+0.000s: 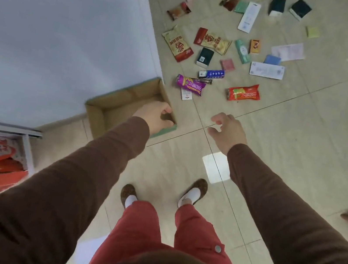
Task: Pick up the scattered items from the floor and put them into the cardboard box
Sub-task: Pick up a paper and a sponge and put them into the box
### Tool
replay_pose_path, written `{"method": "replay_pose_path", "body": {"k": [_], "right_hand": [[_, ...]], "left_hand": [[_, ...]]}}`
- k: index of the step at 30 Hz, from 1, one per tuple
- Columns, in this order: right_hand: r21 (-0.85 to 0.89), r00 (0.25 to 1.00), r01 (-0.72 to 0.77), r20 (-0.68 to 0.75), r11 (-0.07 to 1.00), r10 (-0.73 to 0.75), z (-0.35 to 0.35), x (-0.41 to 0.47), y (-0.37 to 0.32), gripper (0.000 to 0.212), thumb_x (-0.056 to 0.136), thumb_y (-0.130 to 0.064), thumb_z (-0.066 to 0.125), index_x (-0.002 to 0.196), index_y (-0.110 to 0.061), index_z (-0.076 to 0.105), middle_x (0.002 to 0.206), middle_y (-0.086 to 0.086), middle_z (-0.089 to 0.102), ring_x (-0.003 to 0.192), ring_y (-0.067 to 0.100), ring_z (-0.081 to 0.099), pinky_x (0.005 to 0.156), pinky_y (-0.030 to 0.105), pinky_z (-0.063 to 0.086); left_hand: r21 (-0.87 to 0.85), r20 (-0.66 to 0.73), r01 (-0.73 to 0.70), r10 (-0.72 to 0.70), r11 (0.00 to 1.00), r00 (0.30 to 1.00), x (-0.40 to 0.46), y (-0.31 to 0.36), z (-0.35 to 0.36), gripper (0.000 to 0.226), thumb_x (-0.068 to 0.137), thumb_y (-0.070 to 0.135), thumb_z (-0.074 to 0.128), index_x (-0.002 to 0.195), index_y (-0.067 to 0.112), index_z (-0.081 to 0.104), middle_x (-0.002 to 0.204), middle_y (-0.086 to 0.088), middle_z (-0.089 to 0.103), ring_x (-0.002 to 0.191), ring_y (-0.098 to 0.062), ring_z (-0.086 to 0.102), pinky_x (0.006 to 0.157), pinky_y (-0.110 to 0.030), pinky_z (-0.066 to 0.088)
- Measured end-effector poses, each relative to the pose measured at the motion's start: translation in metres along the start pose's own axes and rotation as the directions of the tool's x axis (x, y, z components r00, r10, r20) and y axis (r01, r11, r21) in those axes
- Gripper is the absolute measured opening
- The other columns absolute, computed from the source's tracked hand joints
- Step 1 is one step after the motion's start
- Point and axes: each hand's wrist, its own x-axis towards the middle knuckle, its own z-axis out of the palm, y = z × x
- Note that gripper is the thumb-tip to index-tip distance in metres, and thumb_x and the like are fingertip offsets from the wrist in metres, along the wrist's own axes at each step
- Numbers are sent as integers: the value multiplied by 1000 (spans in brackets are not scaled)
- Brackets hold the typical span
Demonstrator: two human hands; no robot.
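Tiled floor point(294, 133) carries scattered snack packets point(243, 92) and cardboard box point(96, 116).

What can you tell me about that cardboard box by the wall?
The cardboard box is a shallow open tray of plain brown cardboard with greenish tape along its outer edges. It sits flat on the tiled floor against the white wall, turned at an angle. What shows of its inside looks bare. The left hand hovers over its near right corner, hiding it; whether it touches the box is unclear.

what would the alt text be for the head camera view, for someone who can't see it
A standing person in brown sleeves reaches both empty hands down, the left hand over an open cardboard box by a white wall, the right hand over bare tile. Snack packets, small boxes and papers lie scattered on the floor beyond.
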Motion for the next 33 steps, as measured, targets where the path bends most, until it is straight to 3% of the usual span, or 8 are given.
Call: {"method": "replay_pose_path", "body": {"k": [9,21,27,33], "right_hand": [[-1,997,-76,18,997,76,-94,66,105,31,94,-24,64,124,-16,61,119,6,62,112,27,58,94,37,48],[-18,990,-142,15,990,142,-224,201,220,34,92,-22,66,125,-15,62,119,7,62,113,27,56,92,33,45],[7,987,-160,20,987,160,-308,260,299,33,92,-23,65,124,-16,62,118,6,61,112,27,56,89,31,45],[-25,992,-119,36,993,119,-403,336,374,32,92,-23,64,123,-13,61,116,8,62,108,30,58,90,34,47]], "left_hand": [[17,100,-9,7,1000,995,92,126,41,47,89,28,71,132,16,59,137,-5,57,123,-22,55,95,-26,38],[95,183,-29,11,995,983,265,291,53,45,91,37,69,131,21,56,134,-5,59,119,-25,58,100,-41,48],[107,190,-40,19,993,982,341,398,71,39,87,36,70,121,20,62,121,-6,64,110,-28,62,90,-37,47],[90,134,20,-32,996,990,410,501,87,41,92,30,68,128,14,60,129,-7,61,116,-27,59,84,-30,41]]}}
